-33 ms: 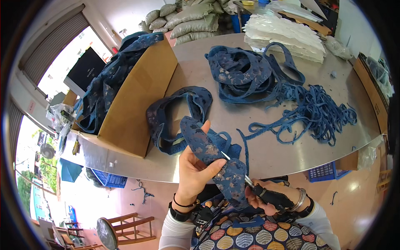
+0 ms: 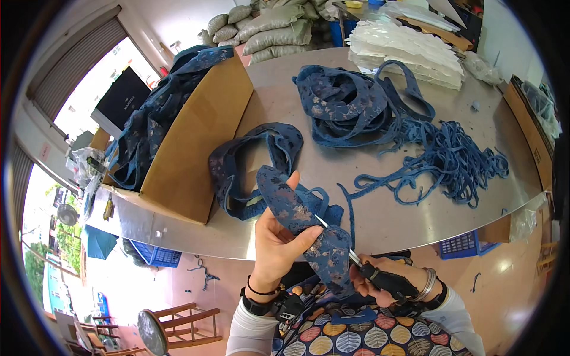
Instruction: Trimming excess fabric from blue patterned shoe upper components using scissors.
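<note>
My left hand [image 2: 278, 244] pinches a dark blue floral fabric strip [image 2: 284, 197] between thumb and fingers, above the table's near edge. The strip curves down toward my lap. My right hand [image 2: 386, 282] grips scissors [image 2: 354, 257] with black-wrapped handles. Their blades pass by the strip, and one pointed tip shows on its upper side, close to my left thumb. A thin blue trimming [image 2: 350, 219] hangs beside the strip at the blades. Just beyond my left hand, a looped length of the same fabric [image 2: 222, 169] lies on the table.
A cardboard box [image 2: 190, 139] heaped with floral fabric stands at left on the metal table [image 2: 270, 89]. Farther back lie a fabric coil [image 2: 338, 107], a tangle of thin blue trimmings [image 2: 457, 160] and stacked white sheets [image 2: 404, 50]. A wooden stool [image 2: 178, 326] stands on the floor, lower left.
</note>
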`<state>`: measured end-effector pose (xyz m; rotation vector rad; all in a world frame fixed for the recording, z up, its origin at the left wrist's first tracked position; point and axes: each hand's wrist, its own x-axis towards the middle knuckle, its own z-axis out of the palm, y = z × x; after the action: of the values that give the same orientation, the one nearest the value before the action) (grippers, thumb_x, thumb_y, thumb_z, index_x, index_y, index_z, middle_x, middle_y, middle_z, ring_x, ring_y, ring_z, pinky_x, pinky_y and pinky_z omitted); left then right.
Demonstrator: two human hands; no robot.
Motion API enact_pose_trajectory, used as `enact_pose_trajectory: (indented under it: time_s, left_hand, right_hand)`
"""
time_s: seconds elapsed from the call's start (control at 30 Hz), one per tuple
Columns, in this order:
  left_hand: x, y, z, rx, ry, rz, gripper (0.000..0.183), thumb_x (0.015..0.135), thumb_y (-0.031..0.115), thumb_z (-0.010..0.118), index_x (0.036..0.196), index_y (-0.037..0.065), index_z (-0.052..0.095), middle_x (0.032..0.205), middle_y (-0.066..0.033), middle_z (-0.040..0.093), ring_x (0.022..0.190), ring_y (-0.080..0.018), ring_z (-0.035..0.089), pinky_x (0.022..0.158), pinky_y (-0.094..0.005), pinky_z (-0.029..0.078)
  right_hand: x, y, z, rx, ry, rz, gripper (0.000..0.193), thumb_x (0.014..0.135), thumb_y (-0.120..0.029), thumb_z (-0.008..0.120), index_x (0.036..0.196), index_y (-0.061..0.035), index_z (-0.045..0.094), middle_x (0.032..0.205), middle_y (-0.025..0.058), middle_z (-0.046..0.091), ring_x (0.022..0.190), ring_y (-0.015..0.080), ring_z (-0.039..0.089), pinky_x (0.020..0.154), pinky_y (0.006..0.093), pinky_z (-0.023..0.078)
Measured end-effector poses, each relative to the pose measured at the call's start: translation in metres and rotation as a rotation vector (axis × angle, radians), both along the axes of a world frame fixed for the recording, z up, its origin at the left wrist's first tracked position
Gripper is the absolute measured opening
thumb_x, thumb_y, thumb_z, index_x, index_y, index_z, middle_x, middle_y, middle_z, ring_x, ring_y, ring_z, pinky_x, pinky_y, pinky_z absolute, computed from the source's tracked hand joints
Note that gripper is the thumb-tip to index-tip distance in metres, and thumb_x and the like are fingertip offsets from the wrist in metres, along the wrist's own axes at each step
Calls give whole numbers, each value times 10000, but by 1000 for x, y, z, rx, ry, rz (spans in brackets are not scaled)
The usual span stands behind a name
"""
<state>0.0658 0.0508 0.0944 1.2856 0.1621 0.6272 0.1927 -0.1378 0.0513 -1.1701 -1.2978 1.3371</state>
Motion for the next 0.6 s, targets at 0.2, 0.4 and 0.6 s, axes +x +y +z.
enact_pose_trajectory:
  time_s: [0.2, 0.4, 0.6]
  left_hand:
    - [-1, -1, 1, 1, -8, 12, 704, 729, -69, 644, 1331, -22, 283, 1008, -60, 589, 905, -116, 573, 811, -246, 455]
    - [1, -2, 2, -5, 1, -2, 702, 727, -58, 649, 1328, -22, 287, 998, -57, 590, 898, -114, 575, 813, -247, 455]
    - [-1, -1, 3, -13, 28, -12, 695, 724, -55, 648, 1323, -29, 296, 994, -56, 590, 891, -115, 575, 811, -250, 456]
  right_hand:
    - [-3, 2, 16, -126, -80, -80, 320, 724, -265, 600, 896, -23, 480, 651, 16, 540, 491, 137, 506, 444, 244, 397]
    - [-3, -4, -9, -465, 879, -38, 599, 706, -488, 663, 972, 10, 462, 695, 14, 566, 615, 93, 544, 536, 180, 410]
    - [-5, -6, -6, -301, 526, -57, 506, 856, -466, 482, 1020, 13, 476, 709, 4, 556, 619, 69, 536, 528, 131, 389]
